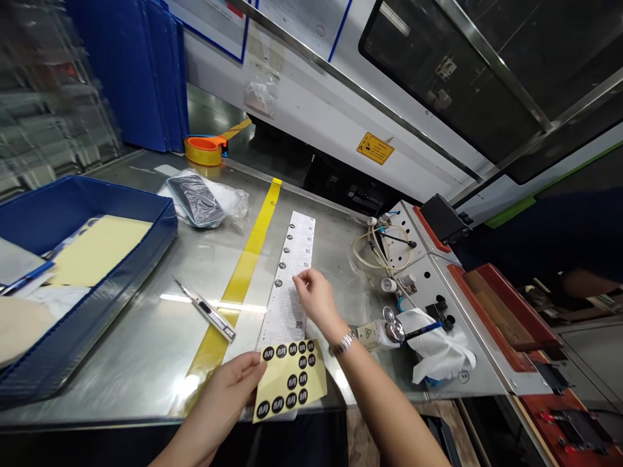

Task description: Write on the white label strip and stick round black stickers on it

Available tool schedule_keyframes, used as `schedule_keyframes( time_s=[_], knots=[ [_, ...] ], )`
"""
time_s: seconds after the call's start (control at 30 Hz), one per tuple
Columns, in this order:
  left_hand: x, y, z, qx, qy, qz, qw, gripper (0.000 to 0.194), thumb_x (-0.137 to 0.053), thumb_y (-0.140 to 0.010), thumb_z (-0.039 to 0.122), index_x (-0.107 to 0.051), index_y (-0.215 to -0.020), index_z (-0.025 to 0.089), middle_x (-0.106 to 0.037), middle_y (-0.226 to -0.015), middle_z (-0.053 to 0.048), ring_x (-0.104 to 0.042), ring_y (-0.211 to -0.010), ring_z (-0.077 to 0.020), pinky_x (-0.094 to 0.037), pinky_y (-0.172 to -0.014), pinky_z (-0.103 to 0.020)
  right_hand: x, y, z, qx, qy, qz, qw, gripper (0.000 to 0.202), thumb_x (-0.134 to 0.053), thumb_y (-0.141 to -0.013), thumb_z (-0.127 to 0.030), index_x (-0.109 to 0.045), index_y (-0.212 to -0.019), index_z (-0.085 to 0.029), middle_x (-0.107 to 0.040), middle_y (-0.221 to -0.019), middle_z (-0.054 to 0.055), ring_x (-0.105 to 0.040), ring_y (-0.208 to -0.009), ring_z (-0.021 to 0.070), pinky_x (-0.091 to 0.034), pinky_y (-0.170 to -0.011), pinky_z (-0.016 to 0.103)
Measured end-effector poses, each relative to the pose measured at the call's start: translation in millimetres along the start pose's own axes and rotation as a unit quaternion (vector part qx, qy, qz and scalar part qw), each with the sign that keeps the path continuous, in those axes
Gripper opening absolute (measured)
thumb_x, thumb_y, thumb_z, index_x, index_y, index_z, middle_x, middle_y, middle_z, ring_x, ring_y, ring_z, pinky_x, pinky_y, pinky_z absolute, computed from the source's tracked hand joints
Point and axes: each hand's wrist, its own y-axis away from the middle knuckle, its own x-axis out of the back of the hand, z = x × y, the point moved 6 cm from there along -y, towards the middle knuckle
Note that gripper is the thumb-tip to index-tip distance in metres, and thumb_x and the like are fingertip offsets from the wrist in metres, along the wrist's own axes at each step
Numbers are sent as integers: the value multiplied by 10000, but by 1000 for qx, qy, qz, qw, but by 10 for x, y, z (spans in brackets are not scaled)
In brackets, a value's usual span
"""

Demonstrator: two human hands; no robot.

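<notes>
My left hand (221, 399) pinches the left edge of a pale yellow sticker sheet (274, 375) near the table's front edge. Round black stickers with white print sit on the sheet, with gaps between some of them. Beyond it lies a long white strip of printed labels (280, 313), with several black round stickers down its left side. Over the strip's right side is my right hand (316, 299), thumb and fingertips pressed together; anything between them is too small to make out. A metal watch circles that wrist. A utility knife (207, 311) lies left of the strip.
At left stands a blue bin (111, 279) with papers and a pen. Behind it are a plastic-wrapped item (197, 198) and an orange tape roll (203, 150). A dispenser bottle (382, 334), white cloth (438, 344) and tubing (363, 250) border the right side.
</notes>
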Motion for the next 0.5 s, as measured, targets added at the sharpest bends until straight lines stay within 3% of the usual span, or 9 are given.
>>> schedule_keyframes(
  time_s=[0.13, 0.23, 0.5],
  knots=[
    [-27, 19, 52, -1, 26, -17, 1000, 421, -803, -695, 473, -685, -983, 189, -746, -789, -29, -696, -735, -224, -532, -661, -303, 41, 725, -156, 112, -110, -17, 987, 96, -614, -901, -172, -677, -846, -219, -667, -839, 4, -621, -768, 140, -484, -713, 237],
    [-2, 14, 60, -8, 17, -15, 1000, 475, -812, -691, 489, -669, -1029, 189, -754, -857, -35, -694, -771, -220, -531, -674, -297, -28, 1076, -145, 136, -159, -11, 978, 127, -650, -855, -113, -725, -859, -216, -643, -800, 15, -615, -752, 150, -491, -686, 246],
    [57, -16, -6, -60, -42, -21, 997, 437, -738, -780, 530, -679, -1036, 181, -755, -888, -30, -659, -797, -173, -518, -735, -253, -202, 1149, -74, 107, -212, -1, 971, 154, -702, -832, -99, -789, -909, -200, -650, -806, 41, -637, -767, 167, -510, -697, 266]
  ],
)
